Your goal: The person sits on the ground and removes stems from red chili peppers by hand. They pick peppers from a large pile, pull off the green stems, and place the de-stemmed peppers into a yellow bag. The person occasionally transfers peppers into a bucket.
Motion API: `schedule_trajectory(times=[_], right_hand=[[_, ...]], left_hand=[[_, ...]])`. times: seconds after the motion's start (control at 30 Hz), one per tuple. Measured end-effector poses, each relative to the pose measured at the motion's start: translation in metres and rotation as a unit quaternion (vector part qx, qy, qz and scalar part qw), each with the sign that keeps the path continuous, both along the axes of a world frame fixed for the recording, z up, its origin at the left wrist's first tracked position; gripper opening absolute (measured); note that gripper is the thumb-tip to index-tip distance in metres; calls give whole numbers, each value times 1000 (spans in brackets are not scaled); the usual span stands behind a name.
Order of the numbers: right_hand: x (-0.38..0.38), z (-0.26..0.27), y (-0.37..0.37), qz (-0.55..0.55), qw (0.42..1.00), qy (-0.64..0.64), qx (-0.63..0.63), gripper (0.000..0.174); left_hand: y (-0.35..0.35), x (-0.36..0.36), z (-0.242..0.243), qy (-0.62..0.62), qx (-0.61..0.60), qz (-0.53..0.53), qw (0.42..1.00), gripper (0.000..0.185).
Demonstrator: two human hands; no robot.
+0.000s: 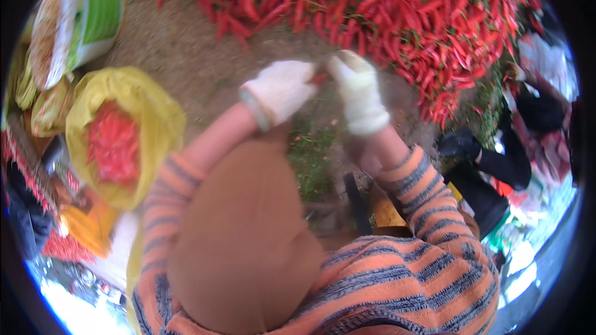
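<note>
My left hand [281, 90], in a white knit glove with a bangle at the wrist, pinches a small red chili pepper [320, 79] at its fingertips. Close on the pepper's other side is my right hand [358, 88], also gloved in white; its fingers are bent and blurred, and I cannot tell whether they grip the pepper's end. Beyond both hands spreads a large heap of red chili peppers [372, 9], many with green stems. Below the hands, green stem bits [309, 163] litter the ground.
To the left, a yellow sack [163, 116] holds red peppers [114, 144]. A green and white bucket [95, 21] stands behind it, filled with something tan. At the right, another person's dark shoe [458, 144] and hand [514, 72] are near the heap's edge.
</note>
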State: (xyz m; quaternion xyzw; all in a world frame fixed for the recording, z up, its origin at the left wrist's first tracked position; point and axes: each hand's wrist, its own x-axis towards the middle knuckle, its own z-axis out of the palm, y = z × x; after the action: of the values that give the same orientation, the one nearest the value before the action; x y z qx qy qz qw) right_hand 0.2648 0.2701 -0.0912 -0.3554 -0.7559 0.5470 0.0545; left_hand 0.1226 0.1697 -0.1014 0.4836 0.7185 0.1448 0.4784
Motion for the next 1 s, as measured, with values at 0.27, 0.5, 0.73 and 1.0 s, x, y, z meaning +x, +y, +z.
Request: schedule_trajectory(times=[0.27, 0.5, 0.73, 1.0], right_hand=[[22, -51, 42, 240, 912, -247, 221, 30], [-63, -111, 50, 85, 903, -175, 383, 32], [-67, -104, 44, 157, 883, -334, 292, 45], [-36, -78, 40, 25, 942, -301, 148, 47]], left_hand=[[-26, 4, -30, -37, 20, 76, 996, 27], [-29, -3, -61, -281, -48, 291, 913, 20], [-32, -7, -69, -429, -69, 438, 787, 30], [-14, 2, -85, -442, -52, 401, 801, 34]])
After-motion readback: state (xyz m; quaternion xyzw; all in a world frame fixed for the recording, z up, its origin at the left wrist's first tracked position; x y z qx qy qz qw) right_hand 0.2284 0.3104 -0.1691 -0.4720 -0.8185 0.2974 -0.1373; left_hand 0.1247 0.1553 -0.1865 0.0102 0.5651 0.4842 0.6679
